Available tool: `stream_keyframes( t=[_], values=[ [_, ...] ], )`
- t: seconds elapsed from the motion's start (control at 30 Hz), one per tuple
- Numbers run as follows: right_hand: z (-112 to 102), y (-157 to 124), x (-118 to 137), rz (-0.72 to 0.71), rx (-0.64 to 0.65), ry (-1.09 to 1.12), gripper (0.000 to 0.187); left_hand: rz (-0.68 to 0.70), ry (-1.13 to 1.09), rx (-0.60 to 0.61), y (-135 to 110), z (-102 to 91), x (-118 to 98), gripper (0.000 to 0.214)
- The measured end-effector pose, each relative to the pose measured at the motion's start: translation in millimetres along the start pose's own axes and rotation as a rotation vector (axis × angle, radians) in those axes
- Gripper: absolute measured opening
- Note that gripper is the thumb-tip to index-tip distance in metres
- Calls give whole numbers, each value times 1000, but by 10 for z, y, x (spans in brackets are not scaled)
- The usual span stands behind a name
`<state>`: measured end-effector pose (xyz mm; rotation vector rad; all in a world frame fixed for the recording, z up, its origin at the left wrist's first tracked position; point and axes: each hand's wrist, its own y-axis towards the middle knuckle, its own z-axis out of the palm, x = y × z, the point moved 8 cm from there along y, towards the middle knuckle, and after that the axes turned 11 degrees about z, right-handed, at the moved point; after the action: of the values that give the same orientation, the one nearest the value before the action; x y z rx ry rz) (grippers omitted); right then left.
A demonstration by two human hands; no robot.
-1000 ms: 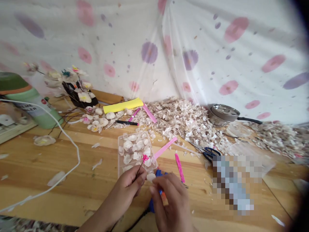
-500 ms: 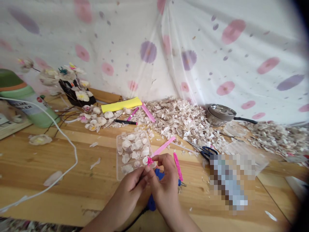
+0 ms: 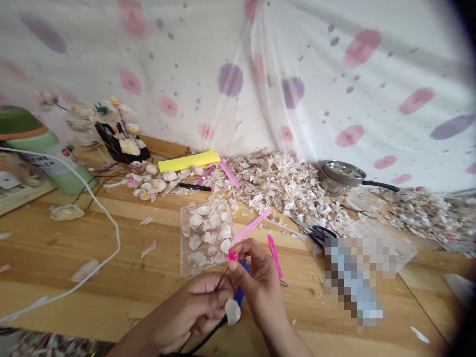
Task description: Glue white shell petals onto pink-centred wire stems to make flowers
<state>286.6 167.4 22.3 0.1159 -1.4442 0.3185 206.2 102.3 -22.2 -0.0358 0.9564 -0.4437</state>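
Pinched in my left hand (image 3: 201, 305) is a thin dark stem (image 3: 222, 278), slanting up to the right. A small bright pink fringed flower centre (image 3: 232, 255) tops it, with the thumb and forefinger of my right hand (image 3: 256, 280) closed on it. A pale petal (image 3: 233, 312) shows just below my left fingertips; which fingers hold it, if any, I cannot tell. Partly hidden behind my hands is a blue tool (image 3: 241, 297) with a black cord. Just beyond them lies a clear divided box (image 3: 182, 238) of white petals, with a light pink strip (image 3: 253, 225) against its right side.
A hot pink strip (image 3: 275, 255) lies to the right, near dark-handled scissors (image 3: 323, 234) and a blurred-out item (image 3: 353, 282). Behind are a large heap of dried petals (image 3: 275, 181), a metal pan (image 3: 342, 176) and a yellow roll (image 3: 189, 160). A white cable (image 3: 107, 213) crosses the left.
My left hand has slid down and left along the stem, so more of it shows. The pale petal now appears below my left fingers. My right hand stays at the pink centre.
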Motion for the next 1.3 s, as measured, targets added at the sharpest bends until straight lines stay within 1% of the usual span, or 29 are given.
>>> stream_keyframes(
  t=[0.1,0.2,0.3,0.37,0.43,0.47,0.53,0.63,0.7,0.77,0.83,0.93,1.0,1.13,1.23,1.3],
  values=[
    [38,5,-83,116,123,214,18,-95,-51,55,-58,7,53,42],
    [103,-9,-110,222,250,379,19,-97,-73,90,-77,-8,87,42],
    [176,-43,-110,312,368,437,20,-93,-113,145,-90,18,120,43],
    [220,-72,-120,358,439,468,23,-122,-144,217,-113,79,149,43],
    [245,-90,-149,387,481,496,25,-130,-168,273,-133,134,151,43],
    [247,-91,-168,391,486,506,25,-117,-183,280,-134,148,136,43],
    [219,-72,-210,378,446,511,21,-67,-218,259,-121,147,82,42],
    [90,-30,-275,325,285,461,15,-11,-265,216,-91,114,-7,41],
    [-25,-34,-272,243,170,356,15,2,-285,197,-68,79,-54,41],
    [-127,-80,-211,121,83,184,18,24,-303,140,-30,8,-93,41],
    [-180,-161,-127,-3,34,-21,21,58,-297,-2,18,-125,-107,39],
    [-178,-293,-17,-161,8,-263,23,125,-231,-270,50,-333,-95,39],
    [-163,-353,23,-235,-8,-356,26,170,-169,-374,49,-387,-92,42],
    [-152,-372,17,-277,-34,-416,35,232,-58,-441,41,-371,-120,46],
    [-173,-341,-20,-245,-53,-345,48,244,-27,-447,35,-341,-145,47],
    [-162,-313,-51,-205,-53,-303,51,240,-15,-442,35,-323,-144,47]
  ],
)
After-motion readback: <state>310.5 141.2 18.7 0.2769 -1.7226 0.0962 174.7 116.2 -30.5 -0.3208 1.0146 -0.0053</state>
